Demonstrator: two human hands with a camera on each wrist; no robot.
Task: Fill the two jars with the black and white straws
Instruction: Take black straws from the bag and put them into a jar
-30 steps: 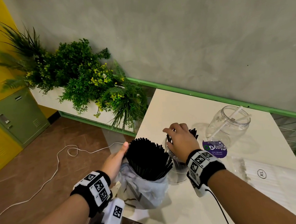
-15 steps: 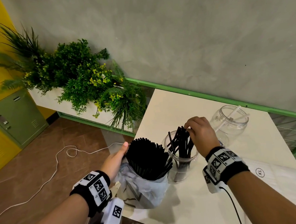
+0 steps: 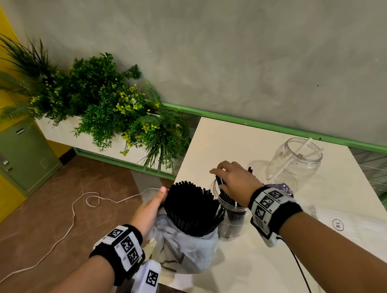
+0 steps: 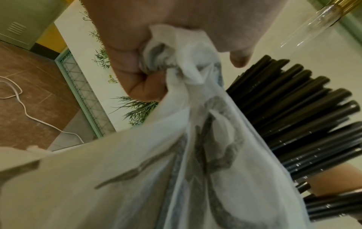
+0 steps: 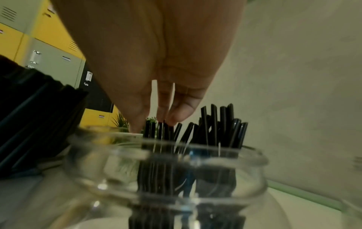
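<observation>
A clear jar (image 3: 231, 223) near the table's front holds several black straws (image 5: 215, 124). My right hand (image 3: 217, 179) arches over its mouth, thumb and fingertips (image 5: 176, 117) pinching the tops of a few straws at the left side. My left hand (image 3: 155, 201) grips the bunched plastic of a white bag (image 4: 176, 65) that holds a thick bundle of black straws (image 3: 190, 206), upright just left of the jar. A second clear jar (image 3: 296, 162) farther right holds two white straws (image 3: 302, 150).
A flat white packet marked XL (image 3: 358, 228) lies at the table's right. A purple label (image 3: 282, 187) lies between the jars. Plants in a white planter (image 3: 107, 111) stand left of the table, and a white cable (image 3: 78, 214) runs across the brown floor.
My right hand has swung from the jar's right rim back to its left side, taking straw tops with it. The left hand and bag have stayed put.
</observation>
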